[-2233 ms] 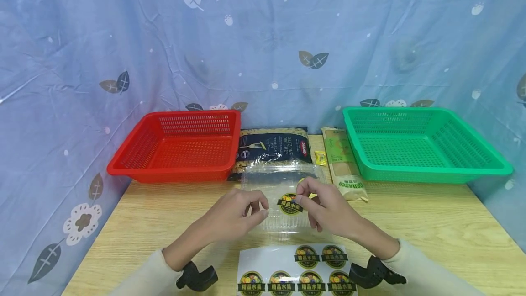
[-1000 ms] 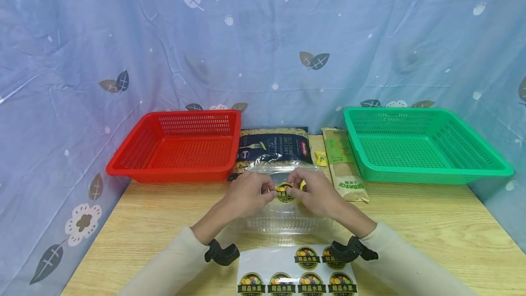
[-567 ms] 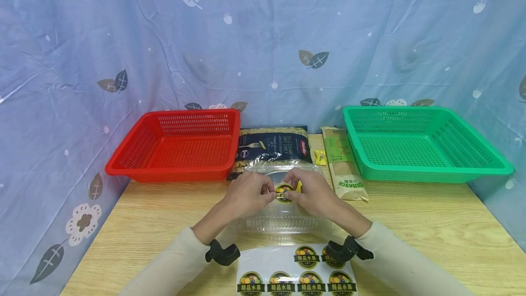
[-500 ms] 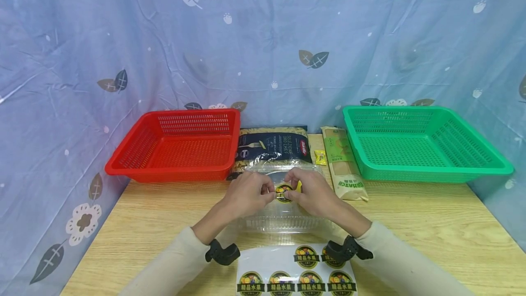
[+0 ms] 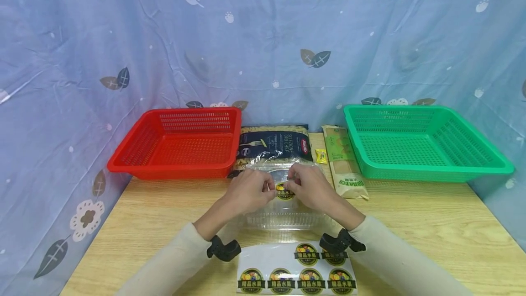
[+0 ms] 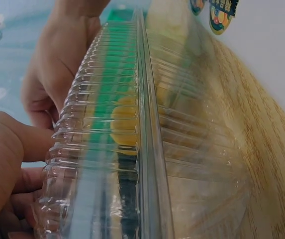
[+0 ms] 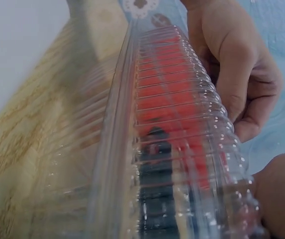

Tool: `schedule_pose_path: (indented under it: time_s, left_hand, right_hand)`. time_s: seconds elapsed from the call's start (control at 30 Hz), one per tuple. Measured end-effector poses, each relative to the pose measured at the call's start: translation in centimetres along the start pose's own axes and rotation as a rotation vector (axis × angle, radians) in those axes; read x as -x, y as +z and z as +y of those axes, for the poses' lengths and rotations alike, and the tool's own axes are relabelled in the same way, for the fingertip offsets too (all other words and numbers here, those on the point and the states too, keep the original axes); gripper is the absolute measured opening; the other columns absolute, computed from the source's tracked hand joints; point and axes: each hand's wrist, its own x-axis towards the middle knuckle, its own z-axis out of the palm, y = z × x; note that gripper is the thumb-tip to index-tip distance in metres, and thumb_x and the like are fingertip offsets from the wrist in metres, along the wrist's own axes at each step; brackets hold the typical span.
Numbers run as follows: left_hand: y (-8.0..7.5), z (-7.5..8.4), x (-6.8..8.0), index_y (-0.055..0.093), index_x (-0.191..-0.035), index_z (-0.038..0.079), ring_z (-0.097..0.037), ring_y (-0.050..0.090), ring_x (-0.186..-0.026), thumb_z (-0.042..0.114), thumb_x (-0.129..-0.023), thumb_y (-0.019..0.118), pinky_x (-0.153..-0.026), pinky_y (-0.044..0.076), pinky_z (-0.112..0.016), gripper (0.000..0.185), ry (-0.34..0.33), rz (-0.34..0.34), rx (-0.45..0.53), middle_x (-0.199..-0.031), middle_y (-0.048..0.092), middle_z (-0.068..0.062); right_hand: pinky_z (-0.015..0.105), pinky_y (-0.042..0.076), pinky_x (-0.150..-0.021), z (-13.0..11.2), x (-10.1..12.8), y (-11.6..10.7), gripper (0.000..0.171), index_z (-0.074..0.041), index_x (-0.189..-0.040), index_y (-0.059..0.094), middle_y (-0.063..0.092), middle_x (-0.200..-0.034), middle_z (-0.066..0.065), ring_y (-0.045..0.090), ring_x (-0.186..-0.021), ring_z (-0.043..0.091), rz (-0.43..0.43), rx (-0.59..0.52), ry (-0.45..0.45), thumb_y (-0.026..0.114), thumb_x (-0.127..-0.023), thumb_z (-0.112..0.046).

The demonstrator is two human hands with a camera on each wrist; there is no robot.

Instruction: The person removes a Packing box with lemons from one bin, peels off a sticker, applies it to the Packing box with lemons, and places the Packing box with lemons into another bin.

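A clear plastic clamshell box (image 5: 283, 216) lies shut on the wooden table (image 5: 411, 223), in front of me. On its lid sits a round black-and-yellow sticker (image 5: 284, 192). My left hand (image 5: 254, 191) and right hand (image 5: 305, 186) meet over it with curled fingers, each pinching one edge of the sticker against the lid. In the left wrist view the box's ribbed side (image 6: 147, 149) fills the frame, my left hand (image 6: 5, 164) resting on its top. In the right wrist view the box (image 7: 157, 149) has my right hand (image 7: 281, 196) at its top edge.
A sticker sheet (image 5: 263, 264) with several more stickers lies at the table's near edge. Behind the box lie a dark pasta bag (image 5: 273, 143), a small yellow sweet (image 5: 320, 155) and a beige packet (image 5: 343, 161). A red basket (image 5: 181, 145) stands back left, a green basket (image 5: 419, 143) back right.
Earlier only my right hand pinched the sticker above the lid. My left hand joined it, and both moved away from me to the lid's middle. Over the last second they barely shifted.
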Motion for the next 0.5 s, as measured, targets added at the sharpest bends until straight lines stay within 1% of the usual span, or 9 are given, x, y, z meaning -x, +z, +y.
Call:
schedule_pose_path:
  time_s: [0.1, 0.23, 0.3, 0.4, 0.5]
  left_hand:
    - [-0.05, -0.04, 0.03, 0.069, -0.078, 0.022, -0.008, 0.049, -0.054, 0.024, -0.089, 0.071, -0.049, 0.038, -0.026, 0.011, 0.003, 0.001, 0.003, -0.057, 0.053, 0.010]
    - [-0.18, -0.12, 0.14, 0.069, -0.080, 0.021, -0.009, 0.048, -0.054, 0.024, -0.091, 0.070, -0.049, 0.037, -0.027, 0.011, 0.001, -0.002, 0.032, -0.057, 0.053, 0.009]
    - [-0.28, -0.19, 0.20, 0.069, -0.081, 0.020, -0.008, 0.049, -0.055, 0.023, -0.091, 0.070, -0.050, 0.038, -0.027, 0.011, 0.011, 0.011, 0.063, -0.057, 0.053, 0.009]
    - [-0.37, -0.39, 0.45, 0.070, -0.082, 0.019, -0.008, 0.049, -0.056, 0.018, -0.091, 0.069, -0.052, 0.041, -0.026, 0.009, 0.039, 0.054, 0.156, -0.059, 0.054, 0.009]
    - [-0.39, -0.75, 0.83, 0.070, -0.082, 0.017, -0.008, 0.051, -0.058, 0.012, -0.090, 0.068, -0.054, 0.045, -0.025, 0.010, 0.083, 0.131, 0.249, -0.062, 0.055, 0.010]
  right_hand:
    - [0.023, 0.029, -0.046, 0.03, -0.23, 0.09, 0.015, -0.010, -0.085, 0.062, 0.049, -0.055, -0.005, 0.037, -0.047, 0.008, 0.018, 0.009, -0.001, 0.075, -0.092, -0.014]
    - [0.024, 0.032, -0.048, -0.07, -0.39, 0.07, 0.015, -0.011, -0.083, 0.062, 0.050, -0.056, -0.005, 0.039, -0.048, 0.009, 0.030, 0.022, 0.002, 0.074, -0.093, -0.012]
    - [0.026, 0.034, -0.049, -0.15, -0.43, -0.02, 0.014, -0.011, -0.083, 0.063, 0.051, -0.057, -0.005, 0.041, -0.049, 0.010, 0.040, 0.021, 0.007, 0.073, -0.093, -0.012]
    - [0.028, 0.037, -0.049, -0.30, -0.28, -0.18, 0.013, -0.011, -0.085, 0.064, 0.053, -0.059, -0.004, 0.044, -0.050, 0.011, 0.049, -0.002, 0.029, 0.071, -0.095, -0.014]
    - [0.029, 0.041, -0.049, -0.48, 0.01, -0.43, 0.011, -0.011, -0.088, 0.065, 0.057, -0.062, -0.003, 0.048, -0.050, 0.013, 0.048, -0.049, 0.067, 0.070, -0.096, -0.016]
